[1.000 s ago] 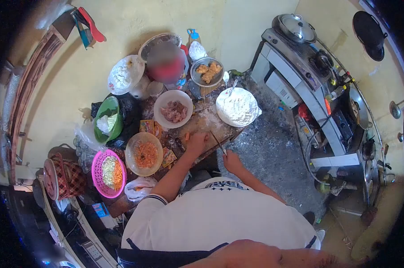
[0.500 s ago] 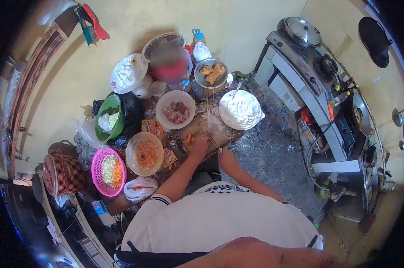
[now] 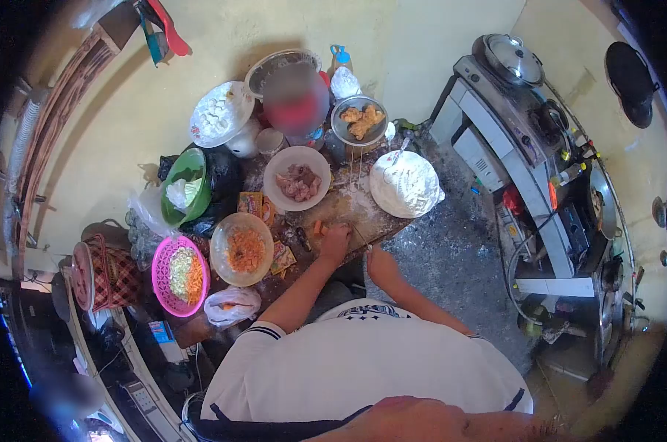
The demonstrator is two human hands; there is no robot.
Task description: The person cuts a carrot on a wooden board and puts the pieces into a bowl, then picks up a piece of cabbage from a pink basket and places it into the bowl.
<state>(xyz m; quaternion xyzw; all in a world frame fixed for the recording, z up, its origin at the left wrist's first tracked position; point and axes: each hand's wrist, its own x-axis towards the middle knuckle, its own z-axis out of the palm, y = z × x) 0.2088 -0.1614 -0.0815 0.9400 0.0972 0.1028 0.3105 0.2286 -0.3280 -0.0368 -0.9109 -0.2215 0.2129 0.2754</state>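
My left hand (image 3: 336, 244) lies on the wooden table (image 3: 352, 210), its fingers curled at orange carrot pieces (image 3: 319, 227). At the table's front edge my right hand (image 3: 379, 263) is closed round the handle of a knife (image 3: 363, 239), whose thin blade points up and left beside my left hand. Just beyond is a white bowl of raw meat (image 3: 298, 183). A bowl of white flour (image 3: 405, 184) stands to the right. Left of my hands, a bowl (image 3: 241, 249) holds shredded orange food.
A pink basket (image 3: 180, 276) of cut vegetables and a green basin (image 3: 183, 188) stand on the left. Fried pieces sit in a strainer (image 3: 358, 120) at the back. A stove counter (image 3: 488, 110) runs along the right.
The whole view has shifted slightly, so the table and bowls appear a little further right. My hands remain near the carrot pieces with the knife still held.
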